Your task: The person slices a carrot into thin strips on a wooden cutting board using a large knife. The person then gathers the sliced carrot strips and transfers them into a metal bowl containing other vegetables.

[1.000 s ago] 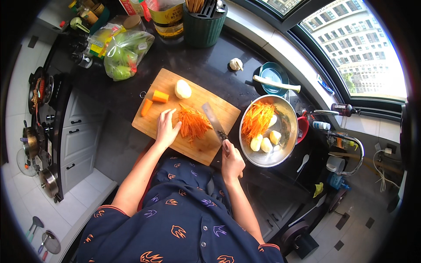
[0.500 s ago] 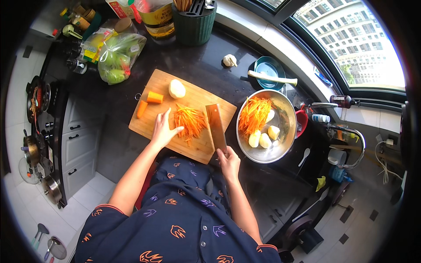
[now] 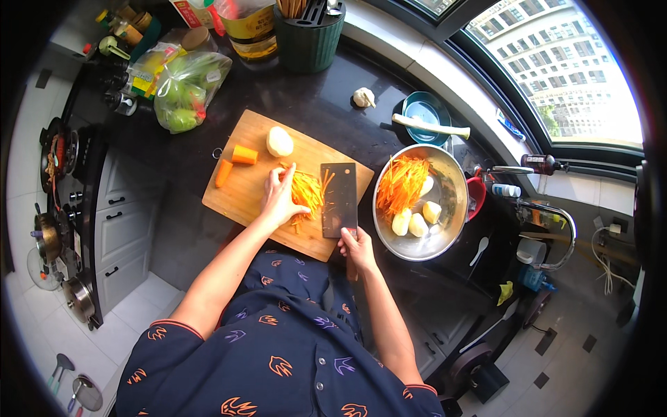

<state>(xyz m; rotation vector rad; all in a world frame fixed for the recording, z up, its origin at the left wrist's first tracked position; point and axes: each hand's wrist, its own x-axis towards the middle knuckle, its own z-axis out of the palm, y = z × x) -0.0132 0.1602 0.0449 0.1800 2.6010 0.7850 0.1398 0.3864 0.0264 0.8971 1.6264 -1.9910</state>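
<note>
Shredded carrot (image 3: 306, 193) lies in a pile on the wooden cutting board (image 3: 233, 201). My left hand (image 3: 280, 199) cups the left side of this pile, thumb and fingers apart. In my right hand (image 3: 357, 248) is the handle of a cleaver (image 3: 339, 201). Its broad blade lies nearly flat over the board's right part, with its left edge against the shreds. Behind my left hand are two carrot pieces (image 3: 244, 154) and a peeled potato (image 3: 280, 142). Right of the board, a metal bowl (image 3: 455, 233) holds more shredded carrot (image 3: 401, 184) and several peeled potatoes (image 3: 418, 225).
Beyond the board lies a garlic bulb (image 3: 363, 97). A pale stalk (image 3: 431, 126) rests across a teal dish (image 3: 426, 108). Bagged green vegetables (image 3: 186, 97) and a green utensil holder (image 3: 309, 42) stand at the back. A faucet (image 3: 566, 229) and a white spoon (image 3: 479, 251) are to the right.
My left hand has moved right, up against the carrot shreds. The cleaver has turned from a steep tilt to nearly flat, its blade shifting left to meet the pile.
</note>
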